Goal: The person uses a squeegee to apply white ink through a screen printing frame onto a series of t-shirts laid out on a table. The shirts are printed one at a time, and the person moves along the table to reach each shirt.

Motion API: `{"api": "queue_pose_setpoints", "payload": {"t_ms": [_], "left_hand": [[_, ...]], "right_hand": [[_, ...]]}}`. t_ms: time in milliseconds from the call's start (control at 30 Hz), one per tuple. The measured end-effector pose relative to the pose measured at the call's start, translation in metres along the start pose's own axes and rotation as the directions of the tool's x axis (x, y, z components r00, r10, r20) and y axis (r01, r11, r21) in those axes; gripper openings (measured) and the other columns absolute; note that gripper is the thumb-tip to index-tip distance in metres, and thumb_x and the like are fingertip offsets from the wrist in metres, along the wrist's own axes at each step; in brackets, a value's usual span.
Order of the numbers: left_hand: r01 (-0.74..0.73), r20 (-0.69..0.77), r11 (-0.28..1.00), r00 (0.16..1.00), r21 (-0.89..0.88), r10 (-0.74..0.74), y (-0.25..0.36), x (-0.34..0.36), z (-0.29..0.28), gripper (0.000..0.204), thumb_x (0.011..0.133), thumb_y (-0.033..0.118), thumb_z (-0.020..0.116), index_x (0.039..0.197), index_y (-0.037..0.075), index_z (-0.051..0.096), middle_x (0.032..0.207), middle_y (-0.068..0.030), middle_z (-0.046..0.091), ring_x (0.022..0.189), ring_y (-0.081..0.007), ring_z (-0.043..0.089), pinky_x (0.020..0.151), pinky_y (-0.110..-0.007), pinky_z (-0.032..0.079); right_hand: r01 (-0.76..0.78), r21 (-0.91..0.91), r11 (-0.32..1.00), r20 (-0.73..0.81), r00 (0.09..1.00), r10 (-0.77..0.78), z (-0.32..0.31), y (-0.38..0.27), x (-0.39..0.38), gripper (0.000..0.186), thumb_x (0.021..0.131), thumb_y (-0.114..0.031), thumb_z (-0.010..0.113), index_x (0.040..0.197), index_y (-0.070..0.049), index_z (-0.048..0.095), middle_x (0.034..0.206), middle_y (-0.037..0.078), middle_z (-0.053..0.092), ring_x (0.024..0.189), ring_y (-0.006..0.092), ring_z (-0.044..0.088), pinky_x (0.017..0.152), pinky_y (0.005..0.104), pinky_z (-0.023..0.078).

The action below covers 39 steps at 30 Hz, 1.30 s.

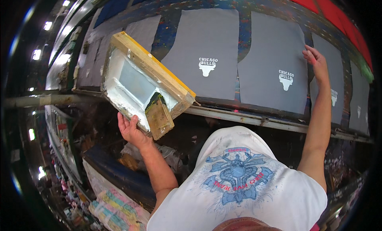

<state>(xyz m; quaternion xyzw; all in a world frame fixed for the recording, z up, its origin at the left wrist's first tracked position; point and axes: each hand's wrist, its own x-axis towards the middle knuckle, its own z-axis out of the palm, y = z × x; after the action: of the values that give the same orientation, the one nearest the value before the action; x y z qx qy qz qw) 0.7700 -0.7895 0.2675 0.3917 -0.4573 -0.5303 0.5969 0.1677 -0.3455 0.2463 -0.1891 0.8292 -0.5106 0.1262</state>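
Observation:
My left hand (134,131) grips the lower edge of a wooden screen-printing frame (149,66), holding it tilted above the table's near edge. White ink coats the inside of the frame around a greyish mesh window. A wooden squeegee (160,118) with a dark, ink-stained blade rests inside it. Stretched out to the right, my right hand (319,64) has its fingers apart beside the right edge of a grey fabric panel (274,44). That panel bears a white bull's-head print with lettering, as does the grey fabric panel (207,36) to its left.
More grey panels (329,58) lie along the long, ink-spattered table (244,32). Red fabric (330,16) runs along the far right side. A metal rail (246,118) edges the table nearest me. Bundled pastel cloth (117,211) sits low on the left.

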Motion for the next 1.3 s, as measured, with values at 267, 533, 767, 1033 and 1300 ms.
{"api": "queue_pose_setpoints", "payload": {"t_ms": [267,533,767,1033,1300], "left_hand": [[0.095,0.097,0.995,0.991,-0.044,-0.090,-0.052,0.420,-0.245,0.080,0.088,-0.015,0.071,0.164,-0.011,0.045,0.162,-0.0293,0.058,0.143,-0.0369,0.063,0.122,-0.050,0.053],[0.087,0.206,0.994,0.976,-0.062,-0.072,-0.025,0.496,-0.319,0.080,0.087,-0.013,0.071,0.163,-0.013,0.045,0.162,-0.0300,0.056,0.145,-0.0381,0.062,0.123,-0.052,0.053],[0.056,0.246,0.997,0.968,-0.055,-0.041,0.069,0.319,-0.339,0.082,0.085,-0.014,0.073,0.162,-0.013,0.045,0.159,-0.0307,0.058,0.143,-0.0378,0.063,0.124,-0.050,0.052],[0.010,0.268,0.996,0.963,0.088,-0.034,0.061,0.017,-0.279,0.083,0.085,-0.013,0.072,0.164,-0.011,0.047,0.160,-0.0296,0.060,0.140,-0.0395,0.064,0.123,-0.053,0.052],[0.035,0.326,0.991,0.942,0.132,-0.077,0.036,-0.035,-0.251,0.078,0.090,-0.016,0.068,0.164,-0.009,0.047,0.161,-0.0310,0.059,0.144,-0.0390,0.063,0.125,-0.053,0.052]], "right_hand": [[0.005,0.020,1.000,0.021,1.000,-0.005,0.482,-0.195,-0.153,0.039,0.115,-0.019,0.071,0.149,-0.001,0.072,0.131,0.011,0.081,0.122,0.0195,0.076,0.108,0.0342,0.057],[0.144,-0.154,0.977,0.015,0.990,-0.144,0.581,-0.273,-0.282,0.033,0.110,-0.008,0.073,0.142,0.002,0.075,0.128,0.013,0.082,0.120,0.0208,0.077,0.106,0.0344,0.058],[0.216,-0.152,0.965,-0.002,0.976,-0.219,0.465,-0.261,-0.411,0.029,0.105,-0.004,0.076,0.133,0.000,0.078,0.118,0.016,0.083,0.109,0.0258,0.080,0.098,0.0370,0.061],[0.407,-0.014,0.913,0.291,0.875,-0.386,0.316,-0.091,-0.495,0.033,0.097,-0.011,0.084,0.130,-0.006,0.081,0.117,0.017,0.080,0.113,0.0377,0.076,0.101,0.0453,0.061],[0.359,0.481,0.800,0.363,0.749,-0.554,0.317,-0.103,-0.500,0.077,0.101,-0.011,0.078,0.171,-0.005,0.048,0.161,0.022,0.057,0.139,0.0351,0.065,0.115,0.0467,0.056]]}}
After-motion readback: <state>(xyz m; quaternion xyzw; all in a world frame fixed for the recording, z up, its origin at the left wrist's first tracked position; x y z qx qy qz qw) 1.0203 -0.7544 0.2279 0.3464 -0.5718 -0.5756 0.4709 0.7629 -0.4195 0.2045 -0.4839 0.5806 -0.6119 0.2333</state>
